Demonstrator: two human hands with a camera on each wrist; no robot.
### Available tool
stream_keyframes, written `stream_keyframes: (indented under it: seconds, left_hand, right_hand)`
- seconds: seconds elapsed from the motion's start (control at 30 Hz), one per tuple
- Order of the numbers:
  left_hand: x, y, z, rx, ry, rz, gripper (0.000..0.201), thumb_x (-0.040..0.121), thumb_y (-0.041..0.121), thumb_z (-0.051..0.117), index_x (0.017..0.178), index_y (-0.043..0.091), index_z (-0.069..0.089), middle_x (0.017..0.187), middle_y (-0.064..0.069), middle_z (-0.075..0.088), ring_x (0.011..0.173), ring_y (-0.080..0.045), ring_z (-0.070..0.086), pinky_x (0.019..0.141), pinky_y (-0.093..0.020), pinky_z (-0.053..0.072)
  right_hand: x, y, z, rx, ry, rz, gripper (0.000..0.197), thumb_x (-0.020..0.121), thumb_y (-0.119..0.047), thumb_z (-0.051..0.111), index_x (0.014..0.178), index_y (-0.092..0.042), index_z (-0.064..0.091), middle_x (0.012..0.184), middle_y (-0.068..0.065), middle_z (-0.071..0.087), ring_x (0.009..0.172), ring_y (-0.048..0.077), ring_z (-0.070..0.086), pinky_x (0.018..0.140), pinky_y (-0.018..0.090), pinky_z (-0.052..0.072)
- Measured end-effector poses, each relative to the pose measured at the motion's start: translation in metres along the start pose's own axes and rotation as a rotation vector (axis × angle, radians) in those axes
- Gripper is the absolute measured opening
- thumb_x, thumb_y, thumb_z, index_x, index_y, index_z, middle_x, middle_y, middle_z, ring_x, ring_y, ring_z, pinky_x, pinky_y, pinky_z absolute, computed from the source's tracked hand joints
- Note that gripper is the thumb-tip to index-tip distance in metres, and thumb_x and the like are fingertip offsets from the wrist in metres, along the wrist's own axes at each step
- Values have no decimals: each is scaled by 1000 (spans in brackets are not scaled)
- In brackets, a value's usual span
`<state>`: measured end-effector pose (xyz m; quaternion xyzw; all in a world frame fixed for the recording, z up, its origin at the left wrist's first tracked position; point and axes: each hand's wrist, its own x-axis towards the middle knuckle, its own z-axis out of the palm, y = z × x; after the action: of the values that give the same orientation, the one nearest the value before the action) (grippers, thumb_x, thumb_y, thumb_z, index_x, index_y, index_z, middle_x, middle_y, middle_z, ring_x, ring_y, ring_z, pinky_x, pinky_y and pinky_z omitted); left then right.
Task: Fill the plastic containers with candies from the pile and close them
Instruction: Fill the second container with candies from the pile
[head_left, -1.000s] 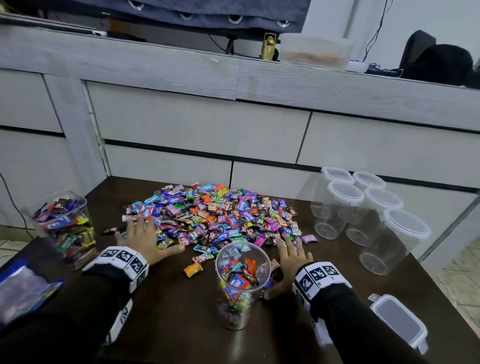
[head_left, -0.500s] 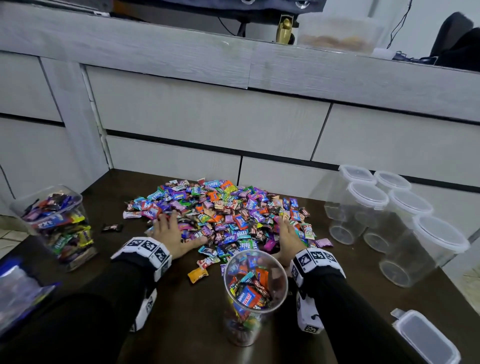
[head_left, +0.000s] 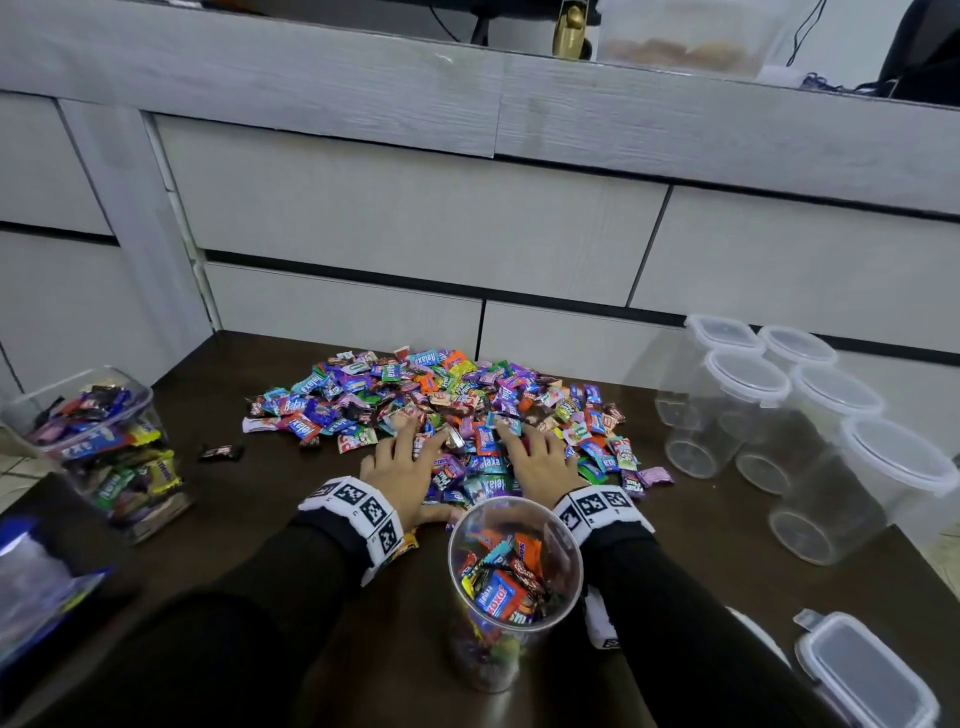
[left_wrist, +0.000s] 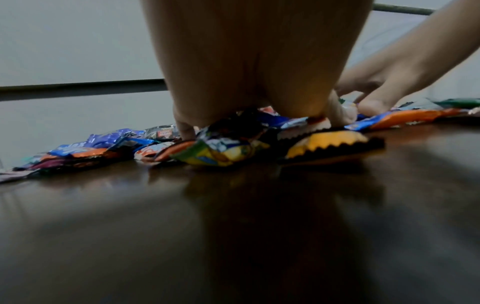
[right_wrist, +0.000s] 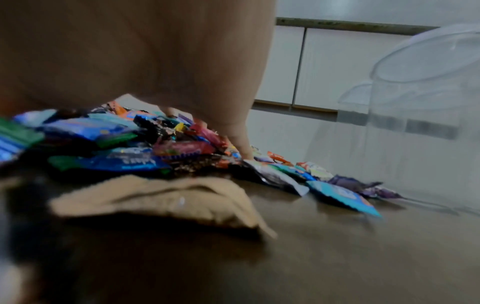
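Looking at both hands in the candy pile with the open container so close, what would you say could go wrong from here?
1. The open container stands tall between the wrists; when the left hand and right hand draw back a scoop from the pile, a forearm might tip it.
2. It looks fairly full, so a two-handed load may spill onto the table.
3. Loose candies near the edge of the pile could be pushed further away.

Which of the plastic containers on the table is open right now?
The round container nearest the camera, between the wrists: lidless and partly filled with candies. The five at right and the filled one at left carry lids.
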<state>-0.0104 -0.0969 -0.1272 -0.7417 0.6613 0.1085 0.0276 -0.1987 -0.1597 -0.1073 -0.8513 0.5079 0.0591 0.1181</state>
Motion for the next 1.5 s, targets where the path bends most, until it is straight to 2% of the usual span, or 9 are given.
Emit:
stream_keyframes:
  seconds: [0.3,0.43,0.57,0.67,0.73,0.87,1.0,1.17,1.5]
  left_hand:
    - [-1,9,-14,-78,29,98,65,100,15,50,152,29,16,150,-23,20,134,-41,34,106,-48,40]
    - [-4,8,-17,-169,44,100,52,103,26,47,149,28,24,145,-21,29,116,-37,52,97,-45,47]
    - [-6,7,-16,-217,57,106,53,100,39,49,148,29,26,140,-18,31,118,-35,50,99,-46,45]
    - [-6,7,-15,-218,39,104,62,96,46,54,149,31,25,140,-17,29,124,-35,46,101,-45,44]
    - [-5,10,-15,-207,29,104,63,96,43,56,149,29,24,140,-18,30,123,-34,48,101,-43,44]
    - [-4,14,-18,-195,37,126,53,101,35,50,147,23,27,135,-17,36,111,-33,55,92,-41,48]
    - [-10,9,-23,-188,59,131,38,102,37,45,136,22,36,127,-11,45,97,-30,61,85,-44,52]
    - [-21,5,-29,-255,129,147,24,101,40,46,119,25,45,110,-4,55,89,-21,58,79,-37,50]
    - [-43,14,-72,-550,413,189,11,98,33,55,105,25,51,88,15,58,58,8,49,53,-12,34]
  right_hand:
    - [4,4,-2,7,135,-21,61,94,-21,54,146,-26,24,146,10,29,128,39,31,106,47,32]
    - [2,12,-3,26,163,-58,57,92,-22,55,142,-24,29,142,9,35,125,36,35,103,44,34]
    - [-3,16,-1,-56,286,-42,61,83,-46,55,138,-31,32,143,7,32,132,31,26,105,45,30]
    - [-1,12,1,44,162,-32,78,81,-65,53,142,-25,27,157,6,10,145,32,5,117,50,16]
    - [1,8,1,15,56,-47,99,70,-79,33,148,-22,16,157,8,11,144,33,11,117,48,17]
    - [3,3,-1,55,63,-42,73,92,-40,56,150,-26,15,148,12,26,132,38,29,110,46,28]
    - [0,5,-10,174,78,-53,51,94,-10,53,140,-22,36,140,15,37,125,36,42,103,43,38]
    - [-16,15,-25,238,230,-61,25,92,-8,52,116,-14,55,115,12,54,102,28,55,83,30,41]
    - [-60,21,-58,645,556,-95,13,85,-8,63,95,-15,66,87,2,66,55,18,52,52,14,36]
